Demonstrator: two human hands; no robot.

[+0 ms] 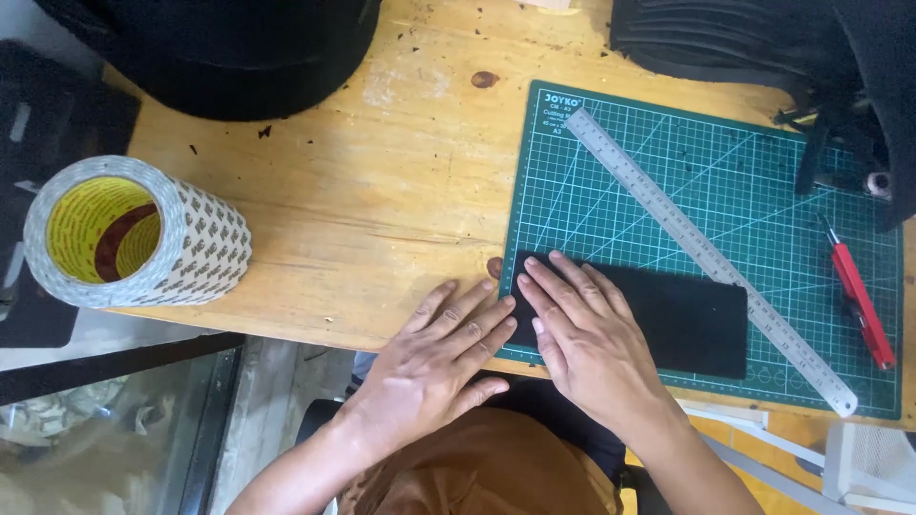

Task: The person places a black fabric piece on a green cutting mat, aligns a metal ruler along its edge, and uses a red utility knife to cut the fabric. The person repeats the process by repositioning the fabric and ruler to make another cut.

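Note:
A black rectangular strip of soft material (pixel 687 319) lies flat on a green cutting mat (pixel 668 172) near the table's front edge. My right hand (pixel 582 334) rests flat on the strip's left end, fingers spread. My left hand (pixel 439 358) lies flat beside it on the wooden table (pixel 382 191), its fingertips at the mat's left edge. Neither hand grips anything. A long metal ruler (pixel 706 256) lies diagonally across the mat, just past the strip's far right corner.
A large roll of patterned tape (pixel 134 234) lies on its side at the table's left edge. A red utility knife (pixel 859 300) lies on the mat's right side. Black material is stacked at the back left (pixel 229 48) and back right (pixel 754 43).

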